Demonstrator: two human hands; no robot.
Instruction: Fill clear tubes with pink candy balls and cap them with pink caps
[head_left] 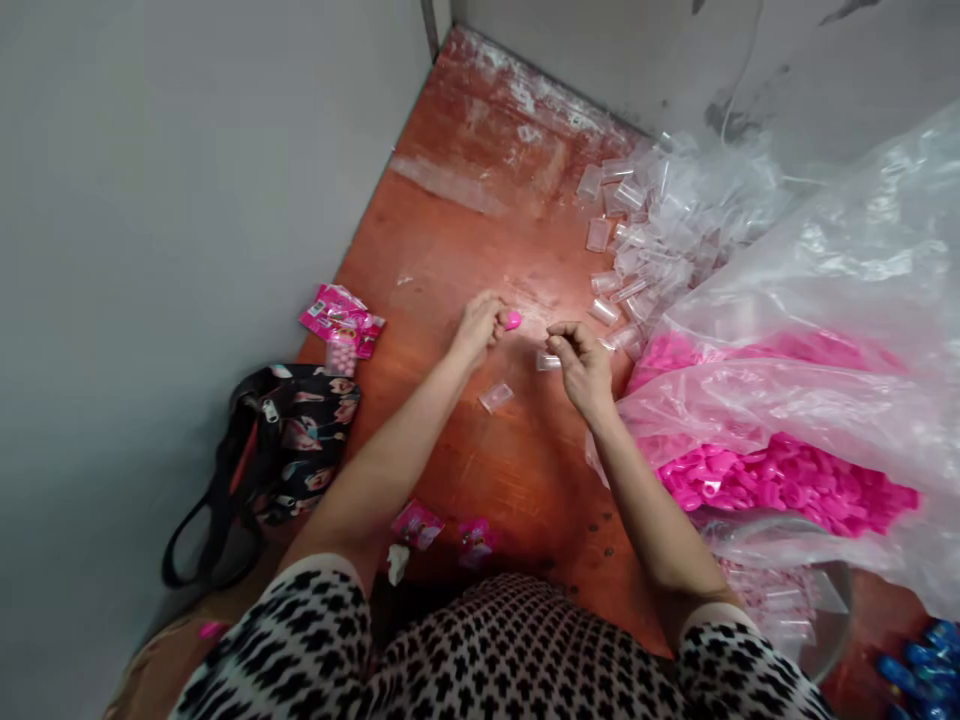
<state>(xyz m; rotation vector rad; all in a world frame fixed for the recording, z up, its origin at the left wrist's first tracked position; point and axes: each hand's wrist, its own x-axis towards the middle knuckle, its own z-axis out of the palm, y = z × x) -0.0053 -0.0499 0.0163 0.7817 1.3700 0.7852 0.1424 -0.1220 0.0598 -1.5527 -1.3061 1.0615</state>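
My left hand (480, 322) is closed over the orange table (465, 230), pinching a small pink plastic cap (513, 320) at its fingertips. A short way to the right, my right hand (579, 362) is curled shut on a small clear plastic tube (547, 361). The two hands are a few centimetres apart. Another clear tube (496, 397) lies loose on the table just below and between them.
A heap of clear tubes (645, 240) spreads at the back right. A large clear bag of pink caps (780, 470) fills the right side. Pink packets (341, 315) lie at the left edge, above a patterned black bag (289, 440). Blue pieces (922, 660) sit bottom right.
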